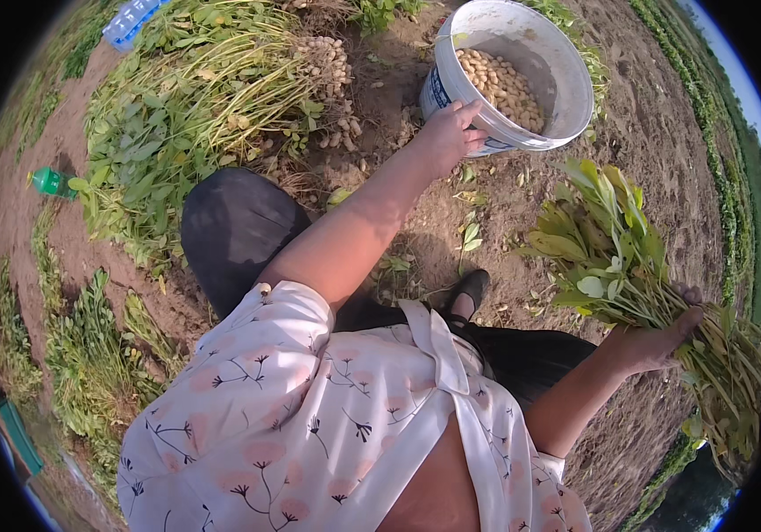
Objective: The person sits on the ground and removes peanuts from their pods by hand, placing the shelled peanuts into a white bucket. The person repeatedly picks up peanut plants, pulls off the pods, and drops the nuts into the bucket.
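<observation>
My left hand (455, 136) rests against the near side of a white plastic bucket (573, 80), its fingers at the rim. Unshelled peanuts (501, 90) lie in the bottom of the tilted-looking bucket. At the right, my right hand (663, 336) is closed around a bundle of leafy peanut plants (613, 266), with leaves towards the bucket and stems trailing out behind the hand. A heap of pulled peanut plants (221, 100) lies at the upper left, its roots bearing clusters of peanuts (327, 63) on the side nearest the bucket.
A green plastic bottle (52, 181) lies left of the heap, and a clear bottle pack with blue (129, 25) is at the top left. More plants (98, 352) lie at the lower left. Loose leaves (471, 234) are scattered on the soil before my shoe (472, 291).
</observation>
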### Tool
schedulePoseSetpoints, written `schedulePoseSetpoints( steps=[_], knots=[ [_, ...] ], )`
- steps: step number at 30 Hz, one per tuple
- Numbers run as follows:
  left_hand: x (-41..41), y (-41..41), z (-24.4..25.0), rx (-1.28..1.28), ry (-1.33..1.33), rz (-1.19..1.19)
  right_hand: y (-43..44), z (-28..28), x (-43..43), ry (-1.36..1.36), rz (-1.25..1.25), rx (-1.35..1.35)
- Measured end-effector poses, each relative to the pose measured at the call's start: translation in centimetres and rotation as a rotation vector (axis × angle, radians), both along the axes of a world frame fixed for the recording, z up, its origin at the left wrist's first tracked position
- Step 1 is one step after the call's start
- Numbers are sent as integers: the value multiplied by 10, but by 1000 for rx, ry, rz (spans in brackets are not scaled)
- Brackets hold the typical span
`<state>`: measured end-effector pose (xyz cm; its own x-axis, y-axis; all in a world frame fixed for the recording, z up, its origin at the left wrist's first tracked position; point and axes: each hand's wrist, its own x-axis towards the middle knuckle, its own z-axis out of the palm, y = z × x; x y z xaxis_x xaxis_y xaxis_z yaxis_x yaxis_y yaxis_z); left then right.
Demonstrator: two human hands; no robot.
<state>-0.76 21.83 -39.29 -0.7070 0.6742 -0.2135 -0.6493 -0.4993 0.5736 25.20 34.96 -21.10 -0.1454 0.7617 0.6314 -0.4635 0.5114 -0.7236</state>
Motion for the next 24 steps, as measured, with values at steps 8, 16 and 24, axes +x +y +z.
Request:
schedulePoseSetpoints(
  steps=[8,16,24],
  knots=[
    [4,-1,-5,-9,46,13,-6,-194,18,-1002,-49,271],
    [9,-16,16,-33,51,-23,-37,-226,13,-1344,357,191],
    [28,-48,86,-98,405,22,-51,-192,-5,-1168,896,34]
  ],
)
